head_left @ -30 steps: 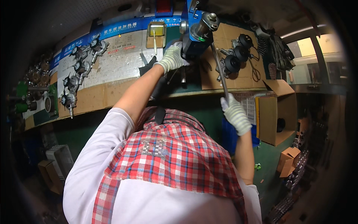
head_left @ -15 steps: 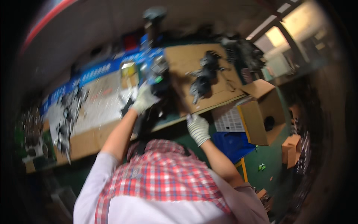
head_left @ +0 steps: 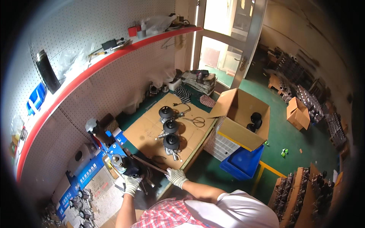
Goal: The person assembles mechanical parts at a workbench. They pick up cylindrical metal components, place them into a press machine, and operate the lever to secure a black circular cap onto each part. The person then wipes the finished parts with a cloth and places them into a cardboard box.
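Note:
At the bench, my left hand (head_left: 132,185) in a striped knit glove is closed at a metal part with a black cap (head_left: 131,170); its fingertips are partly hidden. Beside this part a silver rounded metal piece (head_left: 117,162) sits by the blue bench fixture (head_left: 110,148). My right hand (head_left: 176,177), gloved alike, is wrapped round the near end of a long brown lever bar (head_left: 150,164) that runs to the fixture. Farther right, several assemblies with black round caps (head_left: 170,127) stand in a row on a cardboard sheet (head_left: 146,127), near scissors (head_left: 197,121).
An open cardboard box (head_left: 243,133) with black round parts stands at the bench's right edge, above a blue bin (head_left: 241,163). More metal assemblies (head_left: 81,205) lie at the left. A red-edged shelf (head_left: 110,53) runs along the wall; racks of parts (head_left: 300,197) stand at the right.
The view has swung up and to the right, bringing the shelf and door into sight. Both hands keep to the same places at the bench, the right one at the bar's end.

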Demonstrator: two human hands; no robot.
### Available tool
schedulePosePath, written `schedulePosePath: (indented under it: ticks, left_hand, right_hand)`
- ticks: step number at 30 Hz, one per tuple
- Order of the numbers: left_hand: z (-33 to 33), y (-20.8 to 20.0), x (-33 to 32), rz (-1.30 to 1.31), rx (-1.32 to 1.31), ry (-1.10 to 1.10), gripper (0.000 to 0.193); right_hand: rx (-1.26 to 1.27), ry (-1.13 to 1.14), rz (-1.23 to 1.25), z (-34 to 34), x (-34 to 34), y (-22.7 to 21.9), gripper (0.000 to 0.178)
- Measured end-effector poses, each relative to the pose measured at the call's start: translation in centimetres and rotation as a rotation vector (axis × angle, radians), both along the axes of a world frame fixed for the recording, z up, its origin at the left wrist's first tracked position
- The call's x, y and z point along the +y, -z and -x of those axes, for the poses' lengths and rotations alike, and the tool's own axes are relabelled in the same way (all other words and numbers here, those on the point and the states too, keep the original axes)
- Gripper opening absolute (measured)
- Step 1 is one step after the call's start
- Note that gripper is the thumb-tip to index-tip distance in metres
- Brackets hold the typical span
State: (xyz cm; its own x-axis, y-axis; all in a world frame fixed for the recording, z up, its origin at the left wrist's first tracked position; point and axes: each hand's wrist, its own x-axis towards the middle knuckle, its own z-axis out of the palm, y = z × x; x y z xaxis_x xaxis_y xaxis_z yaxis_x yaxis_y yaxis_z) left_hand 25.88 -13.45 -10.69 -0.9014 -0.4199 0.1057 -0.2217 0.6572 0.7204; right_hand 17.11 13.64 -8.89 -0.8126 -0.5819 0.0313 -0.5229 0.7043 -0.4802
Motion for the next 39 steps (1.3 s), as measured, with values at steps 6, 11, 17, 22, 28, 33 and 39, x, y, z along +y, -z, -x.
schedulePosePath:
  ticks: [6,11,17,22,28,33,39]
  left_hand:
    - [-2.3,-8.1,1.8,-0.091,-0.127,0.043,0.060]
    - [-3.3,-2.3,-1.4,-1.097,-0.059,-0.176,0.026]
    - [-0.8,2.8,-3.5,-1.176,-0.068,-0.092,0.037]
    - [-0.1,3.3,-3.1,-1.029,0.131,-0.218,0.025]
    - [-0.3,-0.9,-0.6,-0.801,0.187,-0.361,0.033]
    - [-2.3,-0.2,-5.3,-0.741,0.108,-0.301,0.033]
    - [-9.1,-7.5,-5.2,-0.641,0.134,-0.317,0.037]
  right_hand:
    - [-0.076,0.034,-0.034,1.6,-1.6,3.4,0.026]
    - [0.032,0.016,0.053,1.6,-1.8,3.7,0.025]
    - [-0.032,-0.025,0.025,1.0,-0.6,1.2,0.029]
    - [-0.238,-0.147,-0.039,-2.5,4.7,-10.3,0.056]
    - [-0.746,-0.147,0.600,-3.6,9.0,-25.7,0.062]
    - [-1.400,-0.344,1.248,-3.3,9.2,-20.7,0.086]
    - [-1.519,-0.091,0.853,-7.2,0.9,-12.4,0.070]
